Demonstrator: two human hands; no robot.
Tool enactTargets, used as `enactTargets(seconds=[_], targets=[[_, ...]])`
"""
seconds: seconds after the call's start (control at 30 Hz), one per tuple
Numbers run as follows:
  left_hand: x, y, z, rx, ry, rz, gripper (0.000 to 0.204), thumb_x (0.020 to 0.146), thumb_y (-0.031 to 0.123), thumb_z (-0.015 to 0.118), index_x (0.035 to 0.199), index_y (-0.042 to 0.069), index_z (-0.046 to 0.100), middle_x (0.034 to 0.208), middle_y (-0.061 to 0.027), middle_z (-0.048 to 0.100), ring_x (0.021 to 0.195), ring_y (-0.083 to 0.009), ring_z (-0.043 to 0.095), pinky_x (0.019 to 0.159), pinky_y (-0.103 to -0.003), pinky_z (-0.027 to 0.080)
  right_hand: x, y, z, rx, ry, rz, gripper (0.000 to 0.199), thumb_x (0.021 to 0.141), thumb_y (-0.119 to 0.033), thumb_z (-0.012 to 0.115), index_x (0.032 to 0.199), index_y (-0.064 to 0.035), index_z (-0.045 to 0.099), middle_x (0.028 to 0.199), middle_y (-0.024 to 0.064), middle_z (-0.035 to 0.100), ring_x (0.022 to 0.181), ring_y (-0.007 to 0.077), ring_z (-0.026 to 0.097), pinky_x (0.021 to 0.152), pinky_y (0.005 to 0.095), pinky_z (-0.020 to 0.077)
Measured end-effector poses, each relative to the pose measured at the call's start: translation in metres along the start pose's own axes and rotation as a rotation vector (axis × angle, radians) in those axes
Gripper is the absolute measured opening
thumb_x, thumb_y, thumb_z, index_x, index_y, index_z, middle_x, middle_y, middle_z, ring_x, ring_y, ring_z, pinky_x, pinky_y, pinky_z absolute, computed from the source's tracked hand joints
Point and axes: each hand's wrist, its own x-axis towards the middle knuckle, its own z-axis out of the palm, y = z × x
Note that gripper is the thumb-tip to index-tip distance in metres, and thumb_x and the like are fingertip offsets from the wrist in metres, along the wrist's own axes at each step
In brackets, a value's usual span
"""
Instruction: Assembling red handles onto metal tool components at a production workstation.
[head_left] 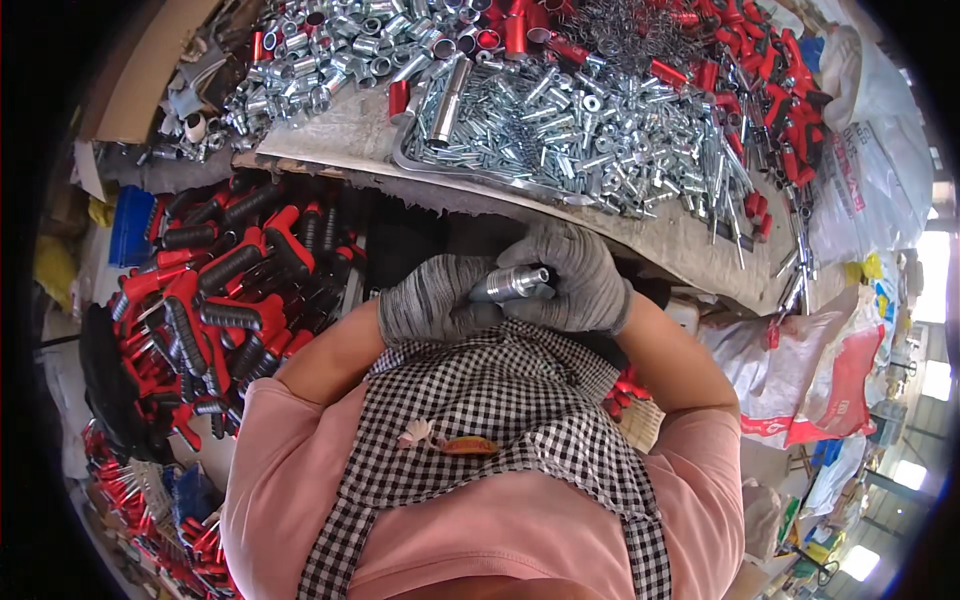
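Both hands wear grey knit gloves and meet in front of my checked apron. Between them is a shiny metal cylinder [510, 284] with a stepped, narrower end that points to the right. My left hand [435, 300] is closed round its left end, the fingers curled. From the far and right side, my right hand [572, 280] closes over the narrow end, fingers bent against it. The rest of the cylinder is hidden by the gloves. Beyond my hands, the bench edge [450, 180] runs across, with a metal tray [408, 150] of small bolts and pins on it.
Silver sleeves [380, 50] and red metal tubes [515, 35] are heaped at the back. Red and black handles [240, 260] fill the space at my left. A white and red woven sack [810, 370] stands on the right, below a clear plastic bag [875, 190].
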Motion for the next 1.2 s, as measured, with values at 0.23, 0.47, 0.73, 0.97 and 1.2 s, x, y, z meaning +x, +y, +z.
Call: enactTargets(seconds=[0.23, 0.47, 0.73, 0.97, 1.2], targets=[[0.01, 0.001, -0.011, -0.269, 0.052, 0.104, 0.06, 0.072, 0.019, 0.076, 0.124, 0.004, 0.052, 0.128, -0.0111, 0.051, 0.124, -0.015, 0.044, 0.101, -0.031, 0.038, 0.043, -0.002, 0.04, 0.285, -0.009, -0.234, 0.064, 0.062, -0.048, 0.079, 0.111, -0.0108, 0.063, 0.132, 0.0143, 0.049, 0.129, 0.0349, 0.036, 0.108, 0.0444, 0.0264], [0.022, 0.013, 0.008, -0.498, 0.401, -0.137, 0.062, 0.069, 0.016, 0.078, 0.123, 0.003, 0.052, 0.116, -0.0078, 0.058, 0.109, -0.0144, 0.053, 0.092, -0.03, 0.045, 0.03, -0.001, 0.06, 0.552, 0.234, 0.079, 0.035, 0.074, -0.038, 0.07, 0.09, -0.0069, 0.067, 0.126, 0.0108, 0.055, 0.119, 0.0295, 0.046, 0.101, 0.0415, 0.0323], [0.005, -0.007, 0.004, -0.027, 0.58, -0.272, 0.024, 0.077, 0.014, 0.07, 0.098, 0.003, 0.065, 0.088, -0.0036, 0.067, 0.083, -0.0117, 0.063, 0.07, -0.03, 0.051, 0.017, -0.015, 0.039, 0.133, 0.301, 0.216, 0.088, 0.052, -0.034, 0.087, 0.126, -0.0057, 0.047, 0.114, 0.0152, 0.057, 0.108, 0.0346, 0.054, 0.095, 0.0428, 0.042], [0.022, -0.019, -0.002, -1.608, 1.2, -0.551, 0.018, 0.091, 0.021, 0.053, 0.082, 0.006, 0.051, 0.074, -0.0074, 0.056, 0.069, -0.0223, 0.056, 0.074, -0.043, 0.051, -0.065, 0.019, 0.025, 0.205, 0.02, 0.538, 0.072, 0.066, -0.01, 0.077, 0.13, 0.0002, 0.045, 0.106, 0.0125, 0.064, 0.099, 0.0257, 0.062, 0.088, 0.0335, 0.0476], [0.047, -0.174, 0.161, -0.891, 0.311, -0.363, 0.034, 0.089, 0.013, 0.053, 0.122, 0.008, 0.053, 0.121, -0.0102, 0.055, 0.111, -0.0248, 0.053, 0.097, -0.042, 0.041, -0.131, 0.096, 0.057, 1.015, 0.311, 1.189, 0.042, 0.081, -0.019, 0.059, 0.119, -0.0025, 0.054, 0.087, 0.0107, 0.065, 0.068, 0.0213, 0.063, 0.062, 0.0309, 0.0516]])
